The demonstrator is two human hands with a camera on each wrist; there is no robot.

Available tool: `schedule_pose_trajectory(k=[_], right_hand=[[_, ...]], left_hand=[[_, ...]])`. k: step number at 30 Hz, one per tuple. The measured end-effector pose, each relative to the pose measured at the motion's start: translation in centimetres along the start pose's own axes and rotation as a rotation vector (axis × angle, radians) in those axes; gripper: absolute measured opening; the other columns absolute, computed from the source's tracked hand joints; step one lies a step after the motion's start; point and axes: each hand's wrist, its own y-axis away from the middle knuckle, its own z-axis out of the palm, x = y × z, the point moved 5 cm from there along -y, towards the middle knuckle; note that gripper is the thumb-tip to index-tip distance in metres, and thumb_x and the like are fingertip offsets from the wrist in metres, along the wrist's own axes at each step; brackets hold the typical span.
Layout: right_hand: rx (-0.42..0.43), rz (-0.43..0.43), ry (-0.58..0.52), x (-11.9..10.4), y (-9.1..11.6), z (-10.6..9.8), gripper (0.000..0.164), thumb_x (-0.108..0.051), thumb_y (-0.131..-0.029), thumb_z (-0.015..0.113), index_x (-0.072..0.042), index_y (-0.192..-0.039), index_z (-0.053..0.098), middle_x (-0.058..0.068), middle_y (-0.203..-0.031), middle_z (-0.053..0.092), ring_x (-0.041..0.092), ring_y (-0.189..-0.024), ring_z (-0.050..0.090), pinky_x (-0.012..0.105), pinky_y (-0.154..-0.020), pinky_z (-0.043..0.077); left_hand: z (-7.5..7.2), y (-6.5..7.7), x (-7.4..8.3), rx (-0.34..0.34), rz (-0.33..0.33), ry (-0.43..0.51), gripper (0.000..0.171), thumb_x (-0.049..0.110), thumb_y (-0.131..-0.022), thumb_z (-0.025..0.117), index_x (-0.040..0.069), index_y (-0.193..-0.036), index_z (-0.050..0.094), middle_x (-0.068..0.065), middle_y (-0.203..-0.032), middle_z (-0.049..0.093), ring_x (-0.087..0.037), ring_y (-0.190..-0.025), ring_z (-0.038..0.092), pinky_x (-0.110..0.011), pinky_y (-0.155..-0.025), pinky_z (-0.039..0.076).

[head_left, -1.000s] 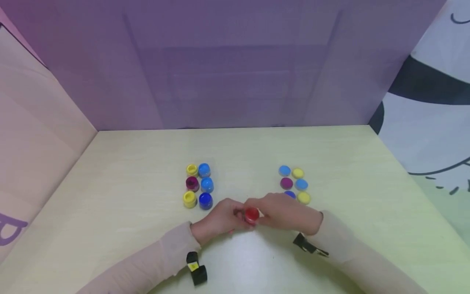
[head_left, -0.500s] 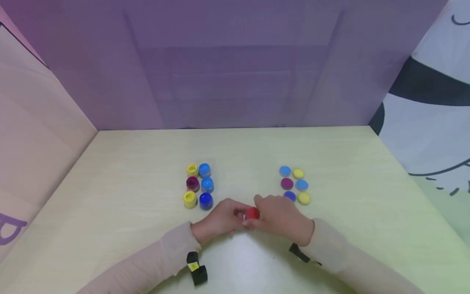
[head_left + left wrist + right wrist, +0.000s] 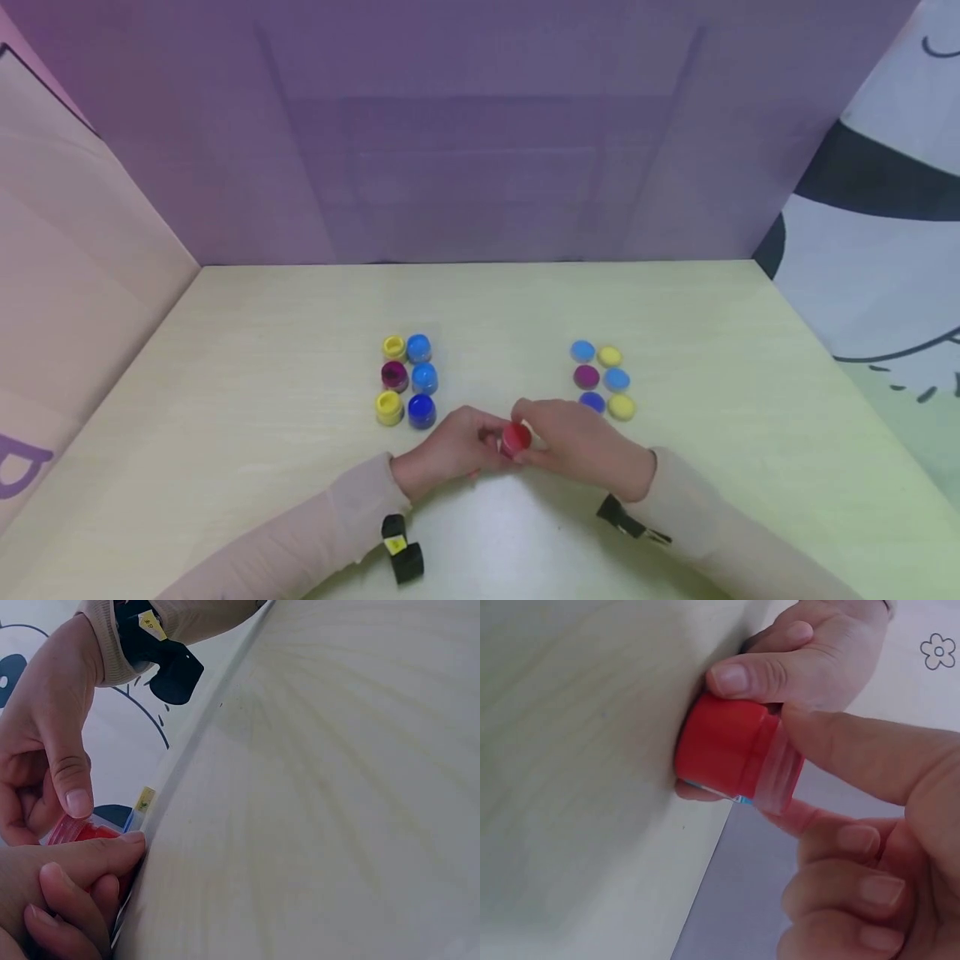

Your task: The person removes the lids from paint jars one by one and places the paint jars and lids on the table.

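Note:
Over the near middle of the table, my left hand [image 3: 457,443] grips a small red paint jar [image 3: 724,746], its thumb and fingers around the jar's body. My right hand [image 3: 588,442] pinches the translucent reddish lid [image 3: 781,774] between thumb and index finger, while its other fingers curl in beside it. The lid sits on the jar's mouth, and the jar is tilted on its side in the right wrist view. In the left wrist view, the left fingers hide much of the red jar [image 3: 71,829].
Left of centre stand several uncovered paint jars, among them a yellow jar [image 3: 389,408], a dark blue jar [image 3: 422,411] and a purple jar [image 3: 394,377]. To the right lie several loose lids, including a yellow lid [image 3: 621,407] and a purple lid [image 3: 587,377]. A purple panel [image 3: 480,167] closes the back.
My right hand has turned at the lid and shifted its fingers, its wrist swinging down and then partly back up. My left hand keeps the jar in nearly the same place.

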Motion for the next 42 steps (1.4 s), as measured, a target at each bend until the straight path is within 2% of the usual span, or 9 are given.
schedule_pose_trajectory(k=[8,16,24,33,36,42], right_hand=[[0.010,-0.053,0.021,0.0,0.4,-0.6,0.021,-0.019,-0.081,0.073,-0.012,-0.095,0.059,-0.010,-0.063,0.049,0.003,-0.054,0.039,0.016,-0.050,0.037],[0.040,-0.061,0.052,0.3,0.9,-1.0,0.023,-0.020,-0.081,0.073,-0.011,-0.097,0.060,-0.010,-0.064,0.051,0.002,-0.054,0.038,0.015,-0.049,0.037],[0.043,-0.014,0.039,0.9,1.5,-1.3,0.026,-0.019,-0.081,0.074,-0.009,-0.100,0.060,-0.010,-0.061,0.045,0.003,-0.053,0.037,0.016,-0.050,0.037],[-0.015,0.065,0.030,1.9,2.1,-1.4,0.026,-0.020,-0.081,0.074,-0.010,-0.100,0.059,-0.009,-0.061,0.046,0.005,-0.054,0.040,0.017,-0.052,0.038],[-0.042,0.085,0.025,2.1,2.2,-1.3,0.024,-0.020,-0.081,0.074,-0.011,-0.096,0.059,-0.009,-0.059,0.044,0.006,-0.053,0.040,0.018,-0.050,0.036],[-0.086,0.130,0.006,2.5,2.2,-0.7,0.021,-0.018,-0.080,0.074,-0.013,-0.093,0.059,-0.008,-0.059,0.047,0.006,-0.053,0.042,0.018,-0.051,0.037]], left_hand=[[0.1,-0.1,0.2,-0.004,0.004,-0.006,0.018,0.018,-0.078,0.076,0.023,-0.095,0.074,0.003,-0.064,0.060,-0.010,-0.047,0.046,-0.019,-0.047,0.038],[-0.1,0.4,0.3,-0.014,-0.002,0.009,0.026,0.016,-0.078,0.076,0.023,-0.104,0.073,0.001,-0.067,0.061,-0.011,-0.047,0.046,-0.020,-0.047,0.038],[-0.2,0.7,0.2,-0.011,-0.019,-0.002,0.032,0.016,-0.077,0.077,0.023,-0.108,0.071,0.001,-0.066,0.059,-0.011,-0.049,0.047,-0.020,-0.049,0.040],[-0.5,1.6,-0.2,-0.007,-0.061,0.004,0.039,0.014,-0.077,0.077,0.019,-0.114,0.069,-0.001,-0.070,0.059,-0.014,-0.057,0.048,-0.022,-0.055,0.040],[-0.8,2.1,-0.2,0.000,-0.064,0.011,0.041,0.012,-0.076,0.077,0.017,-0.115,0.068,-0.001,-0.067,0.056,-0.013,-0.056,0.047,-0.022,-0.054,0.039],[-1.7,3.0,-0.6,0.031,-0.085,0.017,0.044,0.011,-0.075,0.077,0.015,-0.117,0.067,-0.002,-0.072,0.058,-0.013,-0.058,0.047,-0.023,-0.055,0.040]])
